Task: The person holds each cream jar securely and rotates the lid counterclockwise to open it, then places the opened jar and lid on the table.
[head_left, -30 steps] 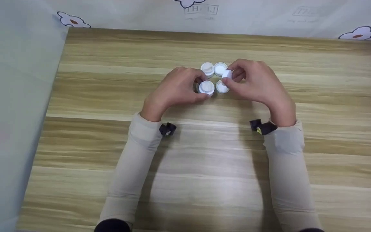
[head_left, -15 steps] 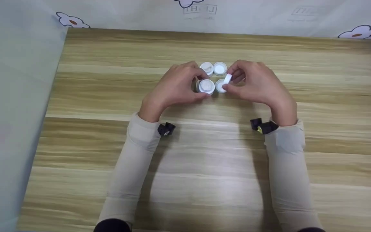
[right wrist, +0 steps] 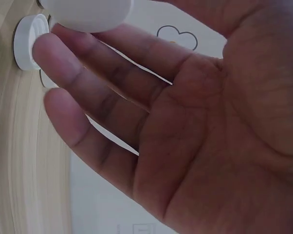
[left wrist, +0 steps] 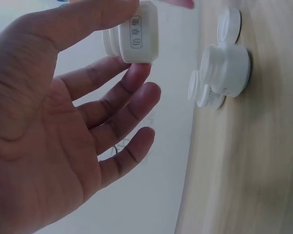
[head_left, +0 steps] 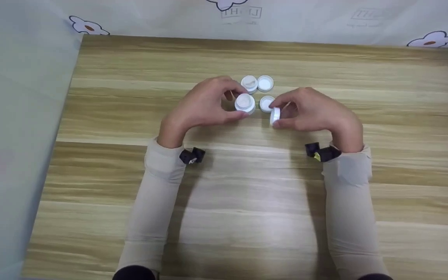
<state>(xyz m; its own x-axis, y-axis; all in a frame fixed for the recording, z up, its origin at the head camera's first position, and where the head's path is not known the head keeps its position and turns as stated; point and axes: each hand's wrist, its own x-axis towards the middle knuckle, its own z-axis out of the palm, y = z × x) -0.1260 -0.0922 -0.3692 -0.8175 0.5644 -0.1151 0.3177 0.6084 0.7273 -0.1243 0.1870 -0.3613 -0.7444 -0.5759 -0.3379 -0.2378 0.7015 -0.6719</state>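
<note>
My left hand (head_left: 204, 103) grips a small white open jar (head_left: 244, 102) between thumb and fingers, above the table. Dark lettering shows on the jar's side in the left wrist view. To its right, my right hand (head_left: 309, 111) pinches a white lid (head_left: 275, 116) on edge, apart from the jar. Another open white jar (head_left: 249, 83) stands just behind, beside an upturned lid (head_left: 265, 83). A second upturned lid (head_left: 266, 104) lies near my right fingertips. The left wrist view shows a white jar (left wrist: 234, 70) on the table, partly covering another white container (left wrist: 210, 99).
The wood-grain table (head_left: 247, 202) spreads around the hands. Behind it hangs a pale cloth (head_left: 309, 23) printed with flowers and mirrored lettering. A small black camera (head_left: 192, 155) sits at the left wrist, and another black camera (head_left: 322, 151) at the right wrist.
My left hand has shifted slightly left with the jar. My right hand has come towards the body with the lid, uncovering more of the upturned lid on the table.
</note>
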